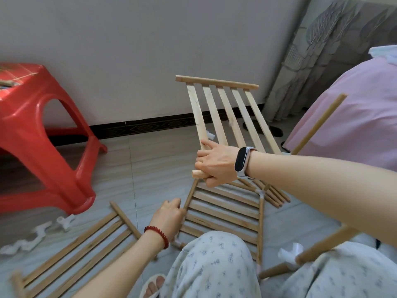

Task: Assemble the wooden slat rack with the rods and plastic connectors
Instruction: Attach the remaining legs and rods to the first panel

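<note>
We see our right hand (217, 163) curled tight around the round wooden end rod (198, 174) of a pale wooden slat panel (225, 112). This panel has five flat, smooth slats and stands tilted up, with its far rod near the grey wall (129, 50). Our left hand (169, 214) holds the thin side rod (190, 195) of a second slat panel (223, 214), which lies flat on the grey tiled floor (139, 164) just in front of our knee. Its fingers are bent around the rod. A small white plastic connector (260, 192) sits at that panel's far right corner. A third slat panel (71, 252), a little darker, lies flat on the floor at the near left. Some white plastic connectors (64, 222) lie loose beside it. A shiny red plastic stool (32, 130) stands at the left. Something covered in pink cloth (348, 117) is at the right.
</note>
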